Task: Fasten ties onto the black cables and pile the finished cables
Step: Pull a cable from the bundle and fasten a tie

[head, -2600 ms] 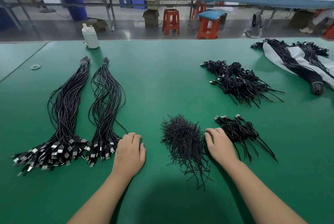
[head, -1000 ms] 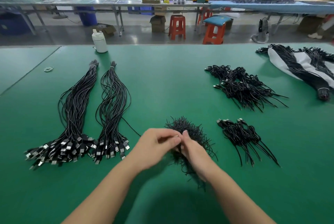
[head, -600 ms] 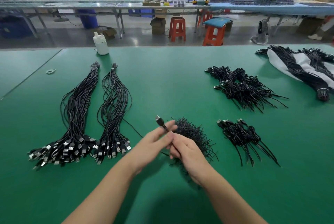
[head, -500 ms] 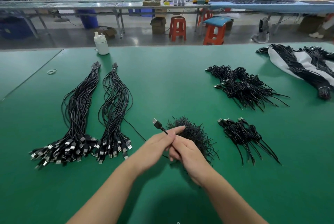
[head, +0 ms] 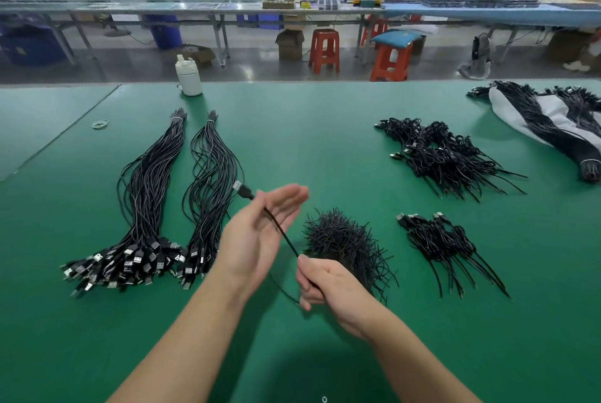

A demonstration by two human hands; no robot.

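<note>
My left hand (head: 257, 233) is held up with straight fingers, and a single black cable (head: 281, 230) runs across its palm. The cable's USB plug (head: 242, 189) sticks out past the fingers to the upper left. My right hand (head: 328, 285) grips the same cable lower down, its fingers curled round it. A heap of short black ties (head: 341, 240) lies just behind the right hand. Two long bundles of untied cables (head: 146, 201) (head: 211, 181) lie at the left. A small pile of tied cables (head: 445, 243) sits at the right.
A larger pile of tied cables (head: 445, 158) lies further back right. Another cable bundle rests on a white sheet (head: 507, 106) at the far right edge. A white bottle (head: 188, 75) and a rubber band (head: 100, 123) sit at the back left of the green table (head: 309, 129).
My hands left the table, met over the tie heap and lifted one cable. My left hand has since spread flat while my right hand slid down the cable toward me.
</note>
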